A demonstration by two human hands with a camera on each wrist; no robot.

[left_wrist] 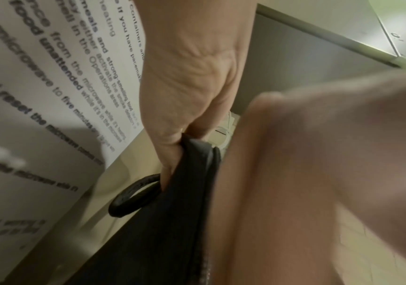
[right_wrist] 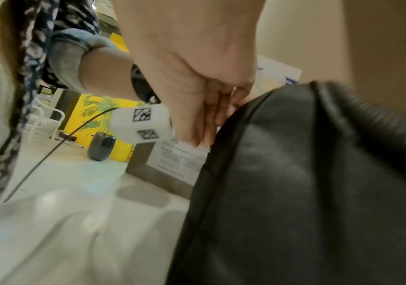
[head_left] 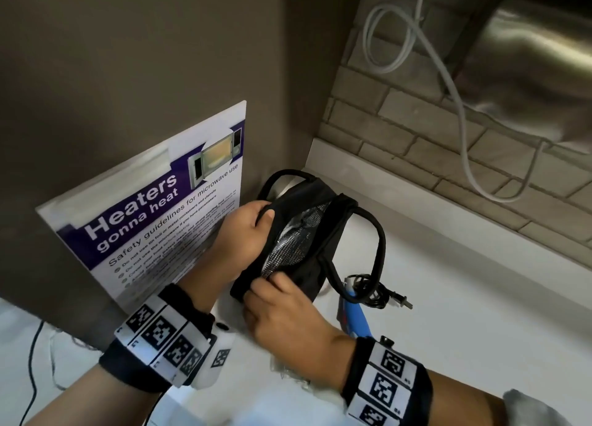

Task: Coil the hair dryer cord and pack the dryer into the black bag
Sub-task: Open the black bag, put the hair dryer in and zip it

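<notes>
Pulling the mouth of the black bag (head_left: 307,243) apart is what both grips are set for. The far side of the rim is pinched by the left hand (head_left: 248,233), thumb over the edge and fingers curled behind the fabric; the near end of the opening is pinched by the right hand (head_left: 282,310) between thumb and fingertips. Between the two pinches the mouth is drawn into a long slit, so that the silvery quilted lining (head_left: 296,240) is exposed. This looks like a step of readying the bag, judged from the dryer not yet being inside.

The hair dryer (head_left: 354,316) is left on the white counter (head_left: 464,313) just beyond the right hand, partly hidden by the bag; only a blue body is visible. Its black cord (head_left: 373,292) is gathered in a loose bundle beside it, the plug (head_left: 402,300) pointing away from the grip.

The bag is soft and slack, with two thin loop handles (head_left: 368,246), one drooping over the cord.
</notes>
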